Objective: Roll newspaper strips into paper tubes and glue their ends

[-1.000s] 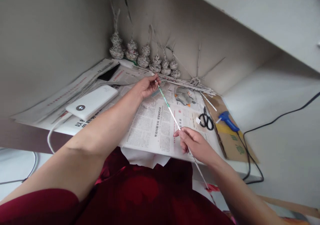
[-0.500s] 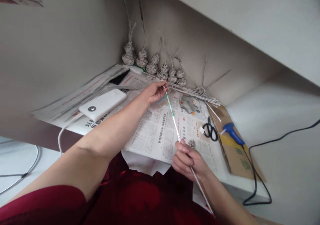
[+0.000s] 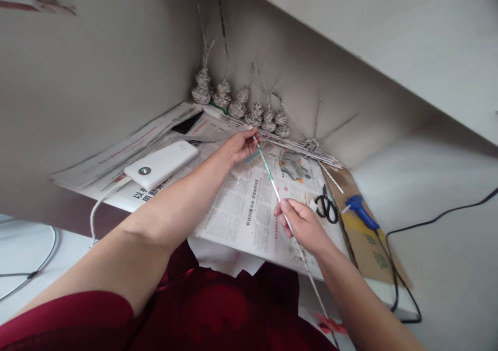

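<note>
A long thin rolled paper stick (image 3: 266, 166), white with a green stretch, slants from the middle of the table down towards my lap. My left hand (image 3: 246, 144) pinches it near its upper end. Lower down, my right hand (image 3: 299, 221) has its thumb and fingers closed round the same stick. Its tail runs on below the right hand past the table edge. Beneath both hands lie printed newspaper sheets (image 3: 233, 205). Behind the left hand, a bundle of similar paper sticks (image 3: 303, 147) lies along the back.
Several woven paper gourds (image 3: 254, 115) stand along the wall. At left is a white power bank (image 3: 161, 164) with a cable. Black scissors (image 3: 327, 208) lie on the right, beside a blue glue gun (image 3: 361, 212) on cardboard (image 3: 373, 252). A slanted panel (image 3: 389, 24) hangs above.
My right hand has moved slightly up along the paper stick, and its grip has changed from wrapped fingers to thumb and fingertips. My left hand stays nearly in place.
</note>
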### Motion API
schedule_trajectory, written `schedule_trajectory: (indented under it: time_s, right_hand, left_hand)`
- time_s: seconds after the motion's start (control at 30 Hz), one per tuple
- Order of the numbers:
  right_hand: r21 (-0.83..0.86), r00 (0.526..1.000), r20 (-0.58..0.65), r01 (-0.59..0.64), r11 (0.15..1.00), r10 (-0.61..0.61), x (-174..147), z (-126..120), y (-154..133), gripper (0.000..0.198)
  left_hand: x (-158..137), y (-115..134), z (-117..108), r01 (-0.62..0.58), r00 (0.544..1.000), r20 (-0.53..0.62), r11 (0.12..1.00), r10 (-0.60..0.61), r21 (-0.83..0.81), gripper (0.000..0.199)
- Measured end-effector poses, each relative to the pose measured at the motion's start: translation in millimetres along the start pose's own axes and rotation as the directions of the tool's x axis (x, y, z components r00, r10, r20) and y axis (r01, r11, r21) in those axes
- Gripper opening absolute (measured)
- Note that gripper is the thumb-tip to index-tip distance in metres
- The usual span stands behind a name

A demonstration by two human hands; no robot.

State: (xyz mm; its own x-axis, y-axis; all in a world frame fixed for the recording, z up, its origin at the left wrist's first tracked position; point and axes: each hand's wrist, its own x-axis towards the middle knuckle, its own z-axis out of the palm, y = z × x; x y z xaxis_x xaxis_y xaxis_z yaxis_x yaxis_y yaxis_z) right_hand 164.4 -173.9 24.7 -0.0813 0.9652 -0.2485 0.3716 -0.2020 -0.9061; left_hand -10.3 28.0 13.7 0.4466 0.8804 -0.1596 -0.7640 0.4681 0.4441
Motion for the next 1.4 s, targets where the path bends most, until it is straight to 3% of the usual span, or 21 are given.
schedule_trajectory:
  time_s: [0.07, 0.17, 0.27, 0.33, 0.43, 0.5, 0.57, 0.67, 0.83, 0.9, 0.97, 1.03, 1.07, 1.13, 1.2, 1.23, 1.3, 1.33, 1.4]
  right_hand:
    - [0.262, 0.991, 0.123, -0.089, 0.961, 0.059, -1, 3, 2, 0.031]
    - [0.583, 0.945, 0.323, -0.242, 0.776, 0.052, -5, 10, 5, 0.031]
    - [0.682, 0.913, 0.408, -0.302, 0.667, -0.004, -10, 22, 9, 0.031]
    - [0.637, 0.914, 0.405, -0.297, 0.711, 0.018, -12, 27, 12, 0.032]
    - [0.364, 0.967, 0.243, -0.165, 0.917, 0.078, -12, 22, 12, 0.035]
    - [-0.006, 0.999, 0.053, 0.007, 1.0, -0.007, -11, 10, 11, 0.032]
    - [-0.42, 0.972, -0.081, 0.169, 0.892, -0.222, -9, -3, 9, 0.028]
    - [-0.78, 0.882, -0.106, 0.213, 0.588, -0.46, -5, -13, 10, 0.026]
    - [-0.95, 0.899, -0.127, 0.011, 0.312, -0.419, 3, -9, 9, 0.03]
    - [-0.969, 0.904, -0.163, -0.072, 0.234, -0.396, 7, -7, 6, 0.032]
    - [-0.972, 0.908, -0.183, -0.109, 0.208, -0.377, 10, -7, 4, 0.033]
    - [-0.953, 0.915, -0.177, -0.067, 0.295, -0.363, 12, -9, 3, 0.033]
    - [-0.917, 0.923, -0.172, -0.023, 0.398, -0.344, 13, -11, 4, 0.032]
    - [-0.71, 0.963, -0.15, 0.054, 0.702, -0.225, 12, -12, 5, 0.033]
    - [-0.293, 0.999, -0.032, 0.016, 0.956, -0.026, 9, -13, 7, 0.033]
    - [-0.068, 0.996, 0.067, -0.049, 0.997, 0.053, 7, -14, 8, 0.033]
    - [0.253, 0.963, 0.246, -0.169, 0.953, 0.106, 3, -13, 11, 0.032]
    - [0.327, 0.948, 0.303, -0.204, 0.923, 0.102, 2, -12, 13, 0.031]
    - [0.324, 0.935, 0.338, -0.222, 0.92, 0.107, 1, -9, 15, 0.032]
  left_hand:
    - [-1, 1, 1, -0.004, 1.0, 0.021, 1.0, 0.004, -0.009, 0.021]
    - [-4, 1, 3, -0.001, 0.999, 0.049, 1.0, 0.002, -0.024, 0.022]
    - [-7, 0, 6, 0.028, 0.996, 0.081, 0.999, -0.026, -0.03, 0.021]
    - [-8, -1, 6, 0.035, 0.996, 0.087, 0.999, -0.034, -0.017, 0.021]
    - [-4, -2, 4, -0.002, 1.0, 0.022, 1.0, 0.002, 0.011, 0.02]
    - [-1, -3, 2, -0.03, 0.999, -0.038, 0.999, 0.031, 0.02, 0.02]
    - [2, -4, 0, -0.041, 0.997, -0.071, 0.999, 0.042, 0.02, 0.019]
    - [3, -5, -2, -0.059, 0.993, -0.1, 0.998, 0.06, 0.013, 0.017]
    - [5, -6, -3, -0.086, 0.984, -0.157, 0.996, 0.086, 0.004, 0.016]
    - [6, -6, -4, -0.091, 0.982, -0.166, 0.996, 0.091, 0.004, 0.015]
    - [7, -6, -5, -0.092, 0.982, -0.166, 0.996, 0.092, 0.005, 0.015]
    - [7, -5, -5, -0.088, 0.982, -0.166, 0.996, 0.088, 0.008, 0.015]
    - [7, -4, -4, -0.08, 0.983, -0.167, 0.997, 0.081, 0.012, 0.015]
    - [5, -4, -3, -0.052, 0.984, -0.167, 0.998, 0.055, 0.022, 0.016]
    - [2, -4, -1, -0.023, 0.988, -0.15, 0.999, 0.028, 0.029, 0.015]
    - [1, -5, -1, -0.015, 0.991, -0.133, 0.999, 0.019, 0.031, 0.014]
    - [0, -7, 0, -0.005, 0.996, -0.092, 0.999, 0.009, 0.036, 0.015]
    - [0, -9, 0, 0.001, 0.997, -0.077, 0.999, 0.002, 0.044, 0.015]
    - [0, -11, -1, 0.015, 0.998, -0.063, 0.997, -0.01, 0.071, 0.016]
